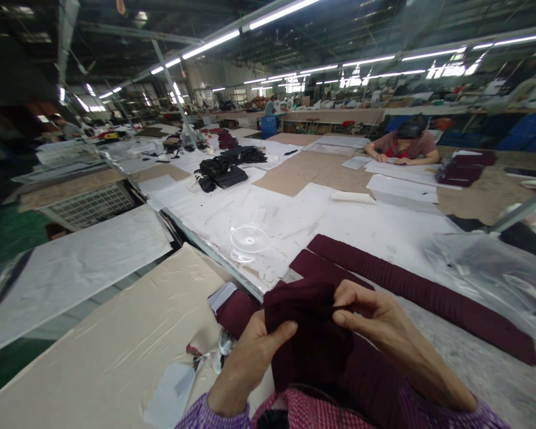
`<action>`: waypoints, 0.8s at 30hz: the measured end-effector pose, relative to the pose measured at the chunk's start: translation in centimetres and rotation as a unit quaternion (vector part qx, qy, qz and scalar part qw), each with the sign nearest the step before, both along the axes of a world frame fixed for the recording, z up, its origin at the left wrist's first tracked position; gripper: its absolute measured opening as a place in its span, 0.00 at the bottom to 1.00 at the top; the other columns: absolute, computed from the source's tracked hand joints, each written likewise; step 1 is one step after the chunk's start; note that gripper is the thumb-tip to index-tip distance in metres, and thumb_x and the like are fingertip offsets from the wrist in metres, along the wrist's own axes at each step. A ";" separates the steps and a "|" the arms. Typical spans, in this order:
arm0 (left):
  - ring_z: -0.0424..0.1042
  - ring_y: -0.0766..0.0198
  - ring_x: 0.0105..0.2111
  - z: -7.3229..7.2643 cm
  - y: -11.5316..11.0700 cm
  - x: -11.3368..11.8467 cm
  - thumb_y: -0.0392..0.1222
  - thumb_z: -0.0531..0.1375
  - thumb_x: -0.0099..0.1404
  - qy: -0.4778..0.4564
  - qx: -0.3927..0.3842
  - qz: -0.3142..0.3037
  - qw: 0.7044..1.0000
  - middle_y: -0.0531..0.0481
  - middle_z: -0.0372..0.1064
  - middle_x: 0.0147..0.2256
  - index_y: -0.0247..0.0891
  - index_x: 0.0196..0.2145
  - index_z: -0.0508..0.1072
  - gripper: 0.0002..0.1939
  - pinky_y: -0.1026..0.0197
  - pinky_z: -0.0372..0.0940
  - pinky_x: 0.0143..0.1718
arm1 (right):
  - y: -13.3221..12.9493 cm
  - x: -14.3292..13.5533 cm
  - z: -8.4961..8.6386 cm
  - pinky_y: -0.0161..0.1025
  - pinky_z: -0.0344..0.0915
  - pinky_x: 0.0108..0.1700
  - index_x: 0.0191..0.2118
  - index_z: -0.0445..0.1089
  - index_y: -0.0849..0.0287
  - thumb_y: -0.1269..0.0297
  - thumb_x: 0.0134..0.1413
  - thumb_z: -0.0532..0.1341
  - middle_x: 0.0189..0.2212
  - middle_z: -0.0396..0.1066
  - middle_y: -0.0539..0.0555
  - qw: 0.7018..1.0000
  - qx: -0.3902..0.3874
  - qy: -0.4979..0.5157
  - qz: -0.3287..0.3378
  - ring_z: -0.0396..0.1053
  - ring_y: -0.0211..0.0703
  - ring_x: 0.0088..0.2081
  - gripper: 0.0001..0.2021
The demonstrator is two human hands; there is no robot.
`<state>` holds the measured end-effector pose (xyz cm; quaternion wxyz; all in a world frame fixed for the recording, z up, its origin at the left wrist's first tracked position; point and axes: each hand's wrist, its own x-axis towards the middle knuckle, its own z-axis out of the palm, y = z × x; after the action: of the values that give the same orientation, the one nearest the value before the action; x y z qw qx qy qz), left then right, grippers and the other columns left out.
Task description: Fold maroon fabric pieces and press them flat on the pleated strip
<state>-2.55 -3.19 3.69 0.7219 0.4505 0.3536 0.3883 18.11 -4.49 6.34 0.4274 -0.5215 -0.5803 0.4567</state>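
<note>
A dark maroon cloth (310,333) hangs between my two hands close to my body. My left hand (256,351) grips its left edge, thumb on top and the fingers hidden behind the fabric. On the other side, my right hand (366,310) pinches a fold of it between thumb and fingertips. Just beyond lies a long stack of maroon strips (411,286), running toward the right. A small folded maroon bundle (236,310) with a pale piece on it rests left of the cloth.
A white fan (250,239) stands on the white-covered table (286,214). Black bundles (226,170) lie farther back. Clear plastic (486,268) is at the right. A person (404,143) leans over papers across the table. Cream material (116,333) covers the left surface.
</note>
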 end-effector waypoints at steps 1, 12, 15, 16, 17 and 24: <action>0.72 0.56 0.43 0.0 0.0 0.0 0.40 0.62 0.59 -0.004 -0.007 0.006 1.000 0.47 0.76 0.43 0.39 0.48 0.74 0.18 0.56 0.63 0.48 | -0.1 0.0 0.1 0.35 0.58 0.31 0.25 0.69 0.57 0.54 0.49 0.64 0.24 0.64 0.47 1.000 0.000 -0.001 -0.003 0.61 0.38 0.28 0.13; 0.73 0.65 0.37 -0.5 0.3 0.2 0.38 0.65 0.57 -0.073 -0.029 0.078 0.994 0.53 0.78 0.36 0.42 0.40 0.78 0.11 0.63 0.64 0.45 | -1.9 -1.3 -1.7 0.41 0.70 0.36 0.40 0.73 0.51 0.44 0.47 0.62 0.33 0.75 0.54 0.995 -0.068 0.078 -0.011 0.73 0.50 0.36 0.19; 0.73 0.68 0.36 -0.8 0.3 0.2 0.38 0.65 0.57 -0.080 -0.032 0.078 0.993 0.55 0.78 0.35 0.43 0.38 0.78 0.10 0.66 0.64 0.42 | -2.5 -1.2 -2.4 0.41 0.71 0.36 0.42 0.73 0.48 0.34 0.47 0.54 0.34 0.76 0.53 0.998 -0.008 0.059 -0.005 0.73 0.51 0.37 0.27; 0.73 0.68 0.35 -0.9 0.3 0.2 0.38 0.65 0.57 -0.086 -0.038 0.079 0.993 0.55 0.78 0.34 0.43 0.38 0.78 0.10 0.66 0.64 0.42 | -2.7 -1.2 -2.5 0.41 0.71 0.36 0.42 0.73 0.47 0.31 0.46 0.52 0.36 0.76 0.53 0.998 0.010 0.056 -0.014 0.73 0.51 0.38 0.29; 0.73 0.69 0.35 -1.0 0.3 0.2 0.38 0.65 0.57 -0.091 -0.042 0.080 0.992 0.55 0.78 0.34 0.43 0.38 0.78 0.10 0.66 0.65 0.42 | -2.9 -1.3 -2.5 0.41 0.71 0.37 0.43 0.73 0.47 0.30 0.44 0.51 0.38 0.76 0.53 0.998 0.024 0.047 -0.028 0.73 0.52 0.40 0.31; 0.73 0.60 0.42 -0.4 0.1 0.5 0.36 0.63 0.59 -0.104 -0.031 0.080 0.991 0.48 0.77 0.42 0.40 0.46 0.75 0.16 0.58 0.64 0.48 | -1.7 -2.7 -2.0 0.40 0.73 0.38 0.41 0.75 0.51 0.48 0.41 0.68 0.37 0.76 0.55 0.992 0.019 -0.052 -0.109 0.73 0.51 0.38 0.21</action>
<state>-2.05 -3.04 3.32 0.7349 0.3551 0.3239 0.4785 15.45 -6.22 4.32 0.4540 -0.5964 -0.5500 0.3684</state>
